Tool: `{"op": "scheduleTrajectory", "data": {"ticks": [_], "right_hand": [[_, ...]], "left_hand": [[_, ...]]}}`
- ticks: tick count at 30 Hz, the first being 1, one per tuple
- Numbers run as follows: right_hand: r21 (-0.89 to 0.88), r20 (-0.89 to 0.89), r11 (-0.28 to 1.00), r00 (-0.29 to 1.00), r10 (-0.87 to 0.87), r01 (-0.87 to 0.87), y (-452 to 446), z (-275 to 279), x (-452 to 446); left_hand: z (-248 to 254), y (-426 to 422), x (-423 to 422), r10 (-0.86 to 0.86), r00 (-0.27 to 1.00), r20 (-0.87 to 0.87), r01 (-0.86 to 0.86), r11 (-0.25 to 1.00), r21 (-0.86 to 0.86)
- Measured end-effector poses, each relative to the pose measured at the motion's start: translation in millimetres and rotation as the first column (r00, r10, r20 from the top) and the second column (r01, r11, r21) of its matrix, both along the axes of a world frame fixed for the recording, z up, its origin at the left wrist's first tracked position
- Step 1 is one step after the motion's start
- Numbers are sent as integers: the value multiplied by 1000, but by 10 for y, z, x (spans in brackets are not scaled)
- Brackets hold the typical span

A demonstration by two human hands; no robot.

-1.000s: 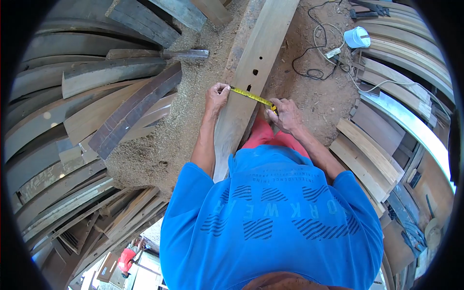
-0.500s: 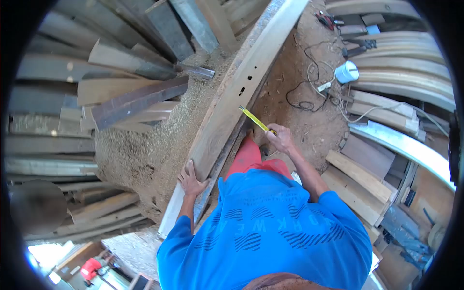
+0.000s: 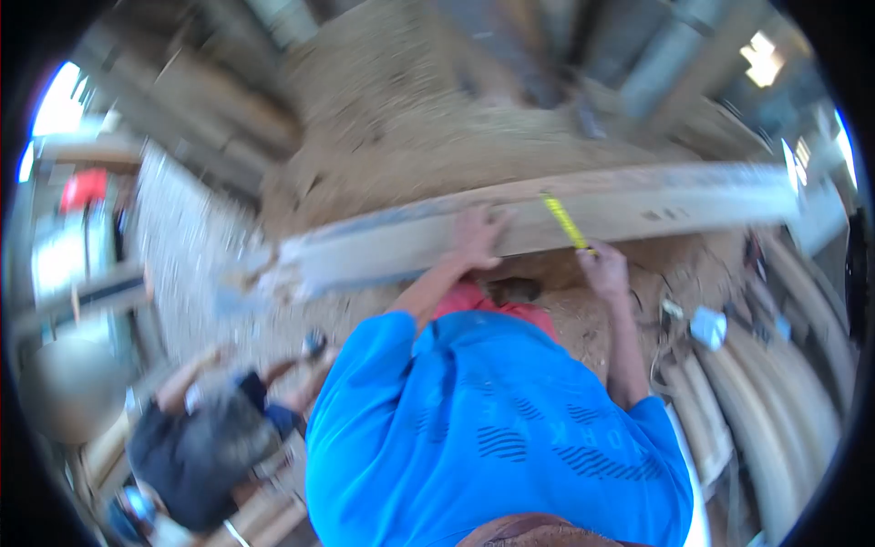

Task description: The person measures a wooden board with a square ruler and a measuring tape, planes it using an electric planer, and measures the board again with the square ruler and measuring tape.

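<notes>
A long wooden beam (image 3: pixel 374 251) runs across in front of me, with a few dark slots cut in its face toward the right. My left hand (image 3: pixel 478 239) rests on it with fingers spread. In my right hand (image 3: pixel 604 272), at the near side of the beam, is a tape measure (image 3: pixel 565 221). Its yellow blade is pulled out a short way and slants over the wood, the tip near the far edge. The tape's case is mostly hidden by my fingers. The frame is blurred by motion.
At the lower left another person (image 3: pixel 214 438) in a dark shirt is bent low. Curved timbers (image 3: pixel 756 401) are stacked at the right beside a pale cup (image 3: pixel 708 328). Sawdust (image 3: pixel 383 146) covers the ground beyond the beam, with blurred planks (image 3: pixel 210 100) further off.
My view has swung round, so the beam now lies crosswise. My left hand is nearer the tape blade, which reaches across the beam. The other person has come into clearer view.
</notes>
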State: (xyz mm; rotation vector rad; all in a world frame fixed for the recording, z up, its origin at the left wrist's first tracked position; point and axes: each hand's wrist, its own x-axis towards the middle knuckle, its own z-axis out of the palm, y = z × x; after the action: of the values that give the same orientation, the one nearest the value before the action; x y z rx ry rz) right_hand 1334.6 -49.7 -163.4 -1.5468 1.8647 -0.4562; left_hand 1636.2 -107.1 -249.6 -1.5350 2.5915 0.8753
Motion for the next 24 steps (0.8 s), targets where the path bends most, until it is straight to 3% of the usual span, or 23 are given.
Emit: {"op": "scheduleTrajectory", "data": {"ticks": [1,2,3,6,10,11,13,15,17,19,21,24], "right_hand": [[-89,-21,993,997,75,-77,-180,-81,142],[-44,-34,986,987,157,-158,-375,-246,245],[24,-61,970,968,245,-244,-613,-53,538],[-68,-147,844,842,518,-531,-1077,-51,1216],[209,-115,610,600,792,-765,-1629,120,2563],[205,-116,509,496,861,-836,-1713,60,2870],[161,-72,322,314,947,-933,-1800,-249,3405],[95,-64,180,174,983,-979,-1834,-317,3952],[51,-92,46,41,995,-998,-1759,-260,4447],[-13,-97,-95,-93,991,-995,-1700,-317,4814],[89,-128,-200,-210,969,-976,-1608,-263,5138],[162,-133,-287,-309,942,-944,-1612,-406,5459]], "left_hand": [[74,94,67,33,999,-13,-34,996,-80],[162,127,175,46,998,-30,-50,985,-163],[72,182,356,100,993,-69,-112,974,-196],[-59,535,716,247,953,-175,-285,927,-243],[104,1100,1685,539,833,-121,-553,812,-187],[150,1253,1902,623,778,-81,-627,758,-183],[170,1562,2242,806,591,20,-776,576,-257],[272,1730,2439,964,232,129,-920,261,-293],[165,1966,2655,996,-75,-51,-995,-78,-67],[-104,2098,2691,900,-380,-215,-914,-330,238],[-382,2135,2663,680,-652,-334,-714,-403,572],[-482,1903,2584,477,-809,-344,-539,-367,759]]}}
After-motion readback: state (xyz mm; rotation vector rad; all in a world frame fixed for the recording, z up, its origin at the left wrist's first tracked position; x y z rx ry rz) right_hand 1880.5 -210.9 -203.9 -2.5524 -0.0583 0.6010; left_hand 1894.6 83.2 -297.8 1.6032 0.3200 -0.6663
